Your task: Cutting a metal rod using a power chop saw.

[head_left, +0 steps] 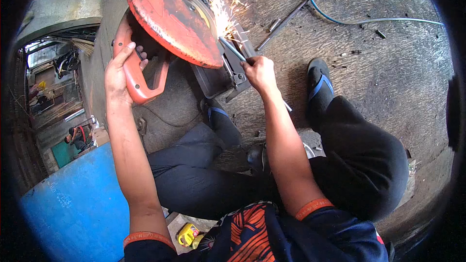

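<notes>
An orange chop saw (pixel 170 26) with a scuffed round guard stands tilted in front of me on the floor. My left hand (pixel 118 75) is closed round its orange D-shaped handle (pixel 135 75). A thin grey metal rod (pixel 231 48) lies across the dark saw base (pixel 212 81), its far end at the cutting disc. Bright sparks (pixel 223 12) spray from that spot. My right hand (pixel 260 72) grips the rod close to the base, and its tail (pixel 288 107) shows beyond my wrist. The guard hides much of the disc.
Loose rods (pixel 285 23) and small offcuts lie on the stained floor right of the saw. A pale blue hose (pixel 335 21) curves at the far right. At the left are a large blue surface (pixel 73 204) and a distant person (pixel 77 137). A yellow tape measure (pixel 188 234) sits near me.
</notes>
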### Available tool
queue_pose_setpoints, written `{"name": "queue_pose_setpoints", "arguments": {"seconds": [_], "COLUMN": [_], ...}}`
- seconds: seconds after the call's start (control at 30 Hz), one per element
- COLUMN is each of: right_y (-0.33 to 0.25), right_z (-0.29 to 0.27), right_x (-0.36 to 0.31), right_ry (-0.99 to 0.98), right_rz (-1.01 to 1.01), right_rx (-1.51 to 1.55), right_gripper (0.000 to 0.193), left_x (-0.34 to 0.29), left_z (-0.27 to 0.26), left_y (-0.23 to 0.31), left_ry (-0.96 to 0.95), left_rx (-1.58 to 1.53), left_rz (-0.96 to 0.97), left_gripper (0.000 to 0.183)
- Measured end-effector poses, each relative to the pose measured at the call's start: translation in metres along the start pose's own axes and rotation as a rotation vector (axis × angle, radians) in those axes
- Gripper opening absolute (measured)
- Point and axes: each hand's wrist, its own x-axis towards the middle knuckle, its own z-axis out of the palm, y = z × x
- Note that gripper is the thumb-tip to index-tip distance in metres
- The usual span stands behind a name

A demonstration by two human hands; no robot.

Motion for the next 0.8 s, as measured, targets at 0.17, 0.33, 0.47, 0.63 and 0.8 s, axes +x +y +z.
{"name": "queue_pose_setpoints", "arguments": {"seconds": [0.17, 0.33, 0.47, 0.63, 0.8], "right_y": [0.003, 0.017, 0.020, 0.019, 0.007], "right_z": [0.005, -0.009, -0.022, -0.023, -0.028], "right_x": [0.000, 0.008, 0.012, 0.009, 0.004], "right_ry": [-0.041, -0.299, -0.469, -0.545, -0.565], "right_rz": [0.037, 0.327, 0.487, 0.527, 0.509], "right_rx": [0.073, 0.531, 0.680, 0.680, 0.629], "right_gripper": [0.030, 0.037, 0.035, 0.037, 0.037], "left_x": [-0.002, 0.002, 0.001, -0.001, -0.001], "left_z": [0.000, -0.001, 0.001, 0.002, 0.001], "left_y": [0.001, -0.001, 0.001, 0.000, -0.001], "left_ry": [0.015, 0.030, 0.047, 0.023, 0.007], "left_rx": [0.018, 0.065, 0.120, 0.040, 0.003], "left_rz": [0.011, 0.027, 0.038, 0.028, 0.020], "left_gripper": [0.031, 0.029, 0.028, 0.029, 0.029]}}
